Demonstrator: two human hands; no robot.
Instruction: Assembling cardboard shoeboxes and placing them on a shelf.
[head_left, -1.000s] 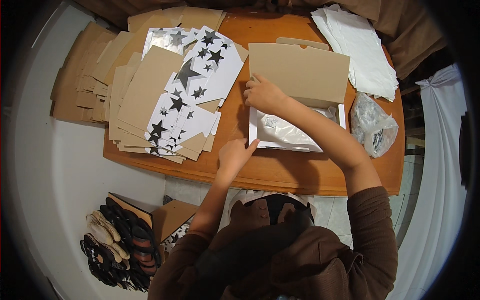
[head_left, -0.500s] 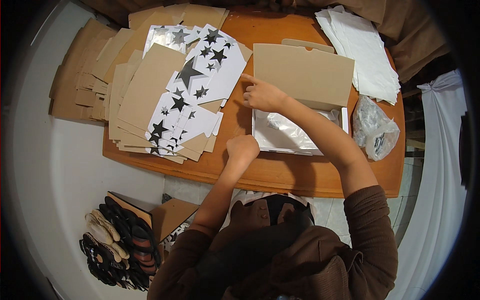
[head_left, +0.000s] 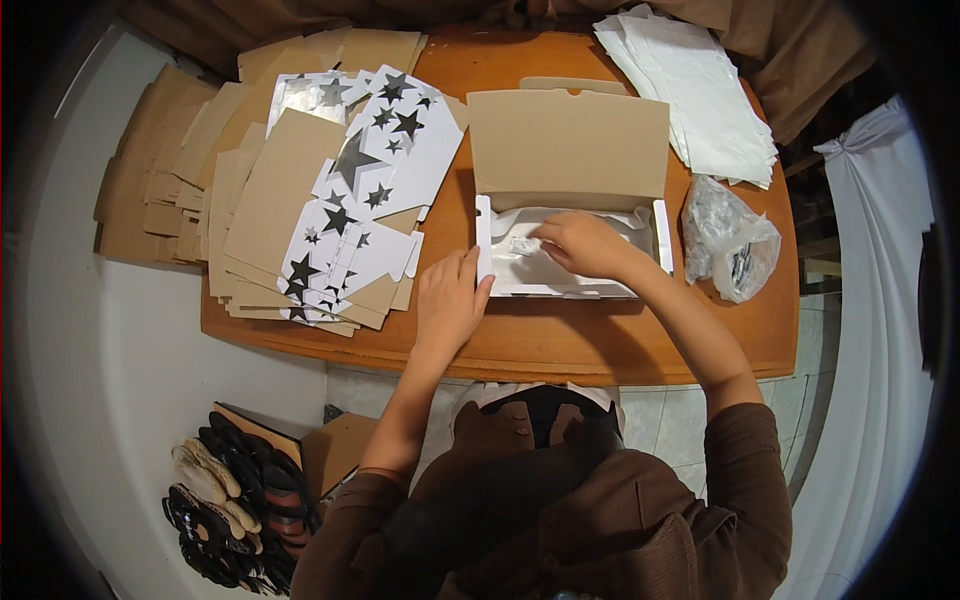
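Note:
An open white cardboard box (head_left: 484,235) with a plain brown lid inside (head_left: 570,140) stands on the table, lid tilted back. White tissue paper (head_left: 600,268) lines it, and a small clear plastic packet (head_left: 522,245) rests on the paper. My right hand (head_left: 583,243) reaches into the box, fingers bent and closed at the packet's right edge. Against the outside of the box's left wall lies my left hand (head_left: 452,300), fingers stretched out and thumb apart at the front corner.
Left of the box are flat brown cardboard blanks (head_left: 280,190) and white blanks with black stars (head_left: 355,160). White paper sheets (head_left: 690,95) lie at the far right, above a clear plastic bag (head_left: 730,240). Several shoes (head_left: 240,490) sit below the table at left.
My right hand has moved from above the box's left edge down into it, to the packet. My left hand has uncurled from a fist and come against the box's left wall.

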